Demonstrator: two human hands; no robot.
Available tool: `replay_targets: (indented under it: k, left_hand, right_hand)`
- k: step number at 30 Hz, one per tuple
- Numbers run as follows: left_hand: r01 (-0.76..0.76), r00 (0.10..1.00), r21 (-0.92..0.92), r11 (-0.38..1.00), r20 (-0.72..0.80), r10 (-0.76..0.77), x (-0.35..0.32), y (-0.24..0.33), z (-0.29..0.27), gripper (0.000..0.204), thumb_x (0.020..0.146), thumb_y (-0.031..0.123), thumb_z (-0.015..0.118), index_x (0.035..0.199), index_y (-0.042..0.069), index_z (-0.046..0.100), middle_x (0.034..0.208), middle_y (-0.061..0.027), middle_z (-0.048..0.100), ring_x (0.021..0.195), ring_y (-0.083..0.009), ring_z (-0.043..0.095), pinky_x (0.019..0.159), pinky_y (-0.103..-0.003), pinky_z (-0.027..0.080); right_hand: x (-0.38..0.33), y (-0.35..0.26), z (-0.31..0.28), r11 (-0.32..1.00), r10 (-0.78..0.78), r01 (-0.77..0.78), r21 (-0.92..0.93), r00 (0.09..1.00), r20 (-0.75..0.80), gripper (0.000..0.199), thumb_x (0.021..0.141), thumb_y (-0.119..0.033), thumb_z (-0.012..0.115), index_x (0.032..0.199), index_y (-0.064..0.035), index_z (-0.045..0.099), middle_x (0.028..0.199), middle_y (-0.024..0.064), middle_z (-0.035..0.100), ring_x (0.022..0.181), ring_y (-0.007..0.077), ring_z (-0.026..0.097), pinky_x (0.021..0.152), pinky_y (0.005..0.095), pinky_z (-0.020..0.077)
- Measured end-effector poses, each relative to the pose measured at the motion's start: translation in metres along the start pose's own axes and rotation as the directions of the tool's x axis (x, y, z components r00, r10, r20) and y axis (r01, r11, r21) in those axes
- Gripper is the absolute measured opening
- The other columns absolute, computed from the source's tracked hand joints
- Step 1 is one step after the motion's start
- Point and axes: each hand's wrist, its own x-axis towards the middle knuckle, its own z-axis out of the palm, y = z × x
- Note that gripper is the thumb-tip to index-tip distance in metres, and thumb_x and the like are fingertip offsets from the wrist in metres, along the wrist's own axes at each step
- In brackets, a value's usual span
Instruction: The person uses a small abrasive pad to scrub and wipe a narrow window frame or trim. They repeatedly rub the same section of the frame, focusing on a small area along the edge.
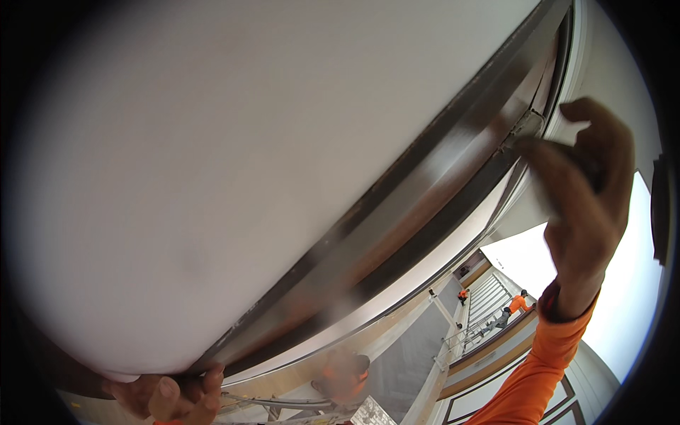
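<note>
Two of my hands show, one at each end of one long metal frame (397, 234). My right hand (584, 191) is raised at the far right, its orange sleeve (528, 382) coming up from the lower edge. Its fingers (545, 159) curl around a small dark thing pressed against the upper right end of the frame; I cannot tell what that thing is. My left hand (173, 397) is near, at the bottom left, with its fingers clenched on the lower end of the frame, just under the big white panel (234, 156).

The panel fills most of the view, plain, smooth and white, and bulges toward me. The frame is one grey metal band with a dark strip beside it, and it runs slantwise from bottom left to top right along the panel's edge.

Below and far off I count three people in orange: one blurred and close under the frame (343, 375), and two small ones near a stairway (489, 297) with pale steps and railings. White walls with brown trim lie to the lower right, with bright light beyond them.
</note>
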Motion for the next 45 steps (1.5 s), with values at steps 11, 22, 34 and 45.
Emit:
replay_targets:
  k: [11,22,34,45]
  left_hand:
    - [-0.081,0.996,-0.036,0.996,-0.048,0.080,-0.005,-0.012,0.020,0.038,0.091,0.039,0.072,0.122,0.022,0.057,0.108,0.0029,0.055,0.125,-0.0167,0.052,0.105,-0.072,0.028]
    - [-0.142,0.988,-0.021,0.990,-0.069,0.140,-0.001,-0.022,0.027,0.042,0.092,0.040,0.071,0.126,0.022,0.056,0.113,0.0044,0.053,0.125,-0.0142,0.053,0.103,-0.073,0.029]
    - [-0.018,0.973,0.117,0.993,-0.228,0.044,0.012,-0.014,0.054,0.043,0.094,0.041,0.069,0.130,0.022,0.055,0.118,0.0041,0.051,0.127,-0.0141,0.052,0.101,-0.073,0.030]
    - [0.016,0.995,0.142,0.990,-0.102,-0.001,0.020,-0.007,0.045,0.039,0.094,0.041,0.069,0.127,0.023,0.056,0.118,0.0045,0.051,0.126,-0.0126,0.052,0.104,-0.073,0.029]
  right_hand:
    - [0.011,0.006,0.013,0.999,-0.028,0.026,0.030,0.998,0.064,0.019,0.081,-0.002,0.070,0.099,-0.0038,0.076,0.123,0.0179,0.058,0.087,0.0219,0.065,0.070,0.0287,0.0515]
    - [0.020,0.016,0.012,0.986,-0.109,0.123,-0.112,0.986,0.123,0.020,0.080,-0.012,0.069,0.098,-0.0043,0.077,0.123,0.0188,0.057,0.092,0.0250,0.066,0.071,0.0304,0.0558]
    - [0.026,0.013,0.013,0.976,0.148,-0.161,0.145,0.985,0.092,0.024,0.073,0.003,0.075,0.096,-0.0035,0.075,0.117,0.0179,0.057,0.092,0.0217,0.065,0.070,0.0302,0.0555]
    - [0.021,0.021,0.016,0.980,-0.117,0.126,-0.152,0.991,0.065,0.022,0.072,0.001,0.074,0.094,-0.0045,0.074,0.117,0.0183,0.056,0.090,0.0250,0.066,0.068,0.0304,0.0572]
